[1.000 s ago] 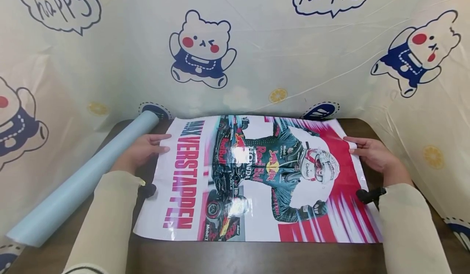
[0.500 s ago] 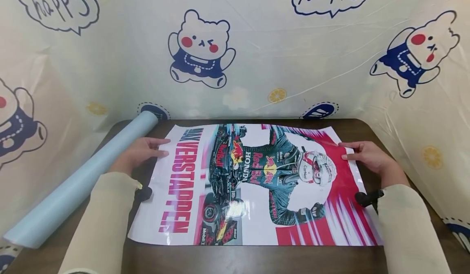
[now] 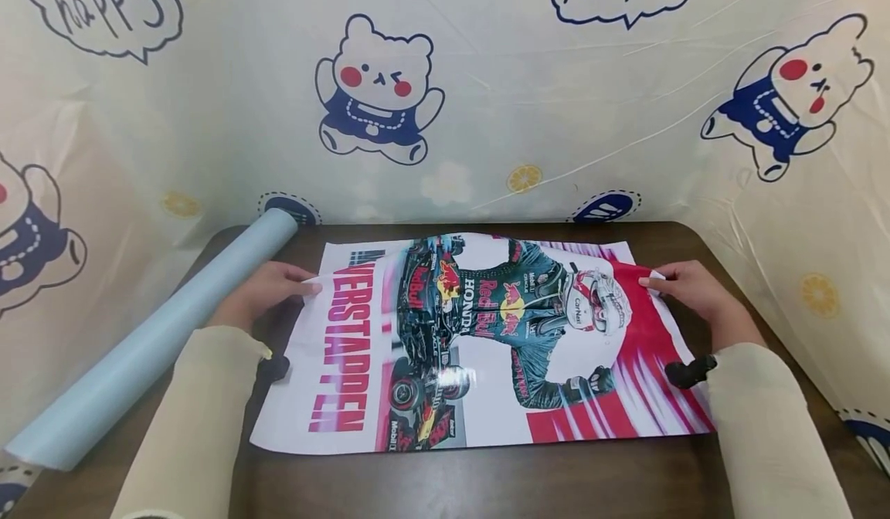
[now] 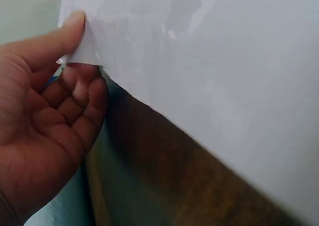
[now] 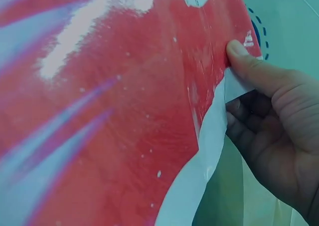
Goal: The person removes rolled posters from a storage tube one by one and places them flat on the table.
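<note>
A glossy poster (image 3: 497, 364) printed with a helmeted racing driver, a race car and large red lettering spans the space between both hands in the head view. My left hand (image 3: 259, 293) pinches its left edge; the left wrist view shows the thumb (image 4: 75, 29) on top and the other fingers curled below. At the opposite edge, my right hand (image 3: 702, 296) pinches the red end, thumb (image 5: 241, 54) on the printed face. Between the hands the sheet bows upward, and its far strip sits behind a bend that hides part of the lettering.
A long light-blue roll (image 3: 167, 330) lies slanted along the left side, beside my left forearm. Below the poster is a dark brown tabletop (image 3: 487, 484). A curtain (image 3: 487, 117) with printed bears surrounds the table at the back and sides.
The poster first came down and toward me, its far edge dropping to bare the table's back edge. Since then its near edge has shifted away from me and the sheet has bent across the far part.
</note>
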The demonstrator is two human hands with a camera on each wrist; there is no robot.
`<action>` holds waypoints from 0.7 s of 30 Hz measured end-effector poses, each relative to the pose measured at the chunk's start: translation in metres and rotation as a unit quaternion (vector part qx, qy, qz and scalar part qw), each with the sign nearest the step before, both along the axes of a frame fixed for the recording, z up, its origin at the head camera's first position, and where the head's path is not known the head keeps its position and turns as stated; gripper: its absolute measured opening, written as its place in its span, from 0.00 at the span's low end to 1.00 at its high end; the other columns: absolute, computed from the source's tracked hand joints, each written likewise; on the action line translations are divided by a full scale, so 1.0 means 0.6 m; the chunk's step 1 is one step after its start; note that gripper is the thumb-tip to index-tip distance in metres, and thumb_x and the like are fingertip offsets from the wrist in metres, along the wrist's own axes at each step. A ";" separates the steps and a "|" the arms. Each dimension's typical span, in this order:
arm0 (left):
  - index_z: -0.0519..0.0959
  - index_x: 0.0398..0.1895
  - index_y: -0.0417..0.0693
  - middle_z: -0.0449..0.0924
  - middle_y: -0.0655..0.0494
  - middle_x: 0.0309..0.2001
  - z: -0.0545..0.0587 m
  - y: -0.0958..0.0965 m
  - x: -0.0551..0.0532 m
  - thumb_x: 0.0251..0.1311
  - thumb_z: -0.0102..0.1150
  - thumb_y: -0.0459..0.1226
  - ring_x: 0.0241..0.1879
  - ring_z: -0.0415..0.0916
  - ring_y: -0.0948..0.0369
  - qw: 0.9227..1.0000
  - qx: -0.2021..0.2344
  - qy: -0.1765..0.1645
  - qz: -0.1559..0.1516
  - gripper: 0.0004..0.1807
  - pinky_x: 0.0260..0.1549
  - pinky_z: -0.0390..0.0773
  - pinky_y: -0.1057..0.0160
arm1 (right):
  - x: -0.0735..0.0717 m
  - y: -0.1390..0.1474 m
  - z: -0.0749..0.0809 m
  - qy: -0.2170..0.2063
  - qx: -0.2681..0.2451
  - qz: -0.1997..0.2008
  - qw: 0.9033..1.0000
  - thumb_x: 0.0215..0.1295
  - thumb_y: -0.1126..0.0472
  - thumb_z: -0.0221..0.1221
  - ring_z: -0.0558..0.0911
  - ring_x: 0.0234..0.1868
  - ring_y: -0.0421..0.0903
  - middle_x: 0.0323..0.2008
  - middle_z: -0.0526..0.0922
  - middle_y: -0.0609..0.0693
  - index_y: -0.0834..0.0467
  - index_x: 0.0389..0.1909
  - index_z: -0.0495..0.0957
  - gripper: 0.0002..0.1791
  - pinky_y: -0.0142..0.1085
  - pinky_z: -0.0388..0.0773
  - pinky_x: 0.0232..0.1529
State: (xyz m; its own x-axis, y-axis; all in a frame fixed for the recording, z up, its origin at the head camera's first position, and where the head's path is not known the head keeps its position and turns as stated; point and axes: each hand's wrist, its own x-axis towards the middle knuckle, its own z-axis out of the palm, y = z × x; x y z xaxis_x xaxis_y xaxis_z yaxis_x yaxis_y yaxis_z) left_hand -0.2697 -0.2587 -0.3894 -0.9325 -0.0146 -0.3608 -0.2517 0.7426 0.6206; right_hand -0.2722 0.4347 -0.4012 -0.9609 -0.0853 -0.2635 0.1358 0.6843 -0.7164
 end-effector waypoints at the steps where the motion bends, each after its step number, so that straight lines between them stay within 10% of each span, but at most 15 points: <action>1: 0.75 0.60 0.42 0.77 0.39 0.55 0.000 0.001 -0.001 0.56 0.64 0.58 0.53 0.73 0.43 1.000 -0.011 0.002 -0.005 0.37 0.53 0.71 0.36 | -0.001 -0.002 0.000 0.001 0.009 0.005 1.000 0.62 0.40 0.62 0.81 0.38 0.52 0.41 0.84 0.57 0.67 0.54 0.78 0.35 0.39 0.81 0.38; 12: 0.80 0.53 0.36 0.80 0.39 0.46 -0.002 0.021 -0.011 0.62 0.63 0.49 0.40 0.76 0.48 0.998 -0.050 0.031 -0.004 0.26 0.44 0.78 0.45 | -0.016 -0.020 -0.006 0.034 0.088 0.031 0.995 0.68 0.47 0.59 0.79 0.32 0.50 0.31 0.84 0.56 0.72 0.49 0.80 0.29 0.36 0.79 0.31; 21: 0.67 0.70 0.45 0.72 0.39 0.58 0.002 0.025 -0.012 0.63 0.61 0.50 0.54 0.70 0.43 0.999 -0.031 0.020 0.004 0.35 0.53 0.72 0.39 | -0.017 -0.019 -0.011 0.042 0.110 0.050 0.992 0.71 0.54 0.55 0.75 0.45 0.60 0.51 0.74 0.71 0.69 0.65 0.68 0.28 0.49 0.80 0.44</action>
State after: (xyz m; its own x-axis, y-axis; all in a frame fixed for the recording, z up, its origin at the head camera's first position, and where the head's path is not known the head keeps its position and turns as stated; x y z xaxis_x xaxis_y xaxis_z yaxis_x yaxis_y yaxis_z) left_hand -0.2768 -0.2440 -0.3883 -0.9459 -0.0429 -0.3216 -0.2334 0.7786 0.5825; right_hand -0.2825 0.4231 -0.4076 -0.9697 -0.1304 -0.2066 0.0062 0.8321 -0.5545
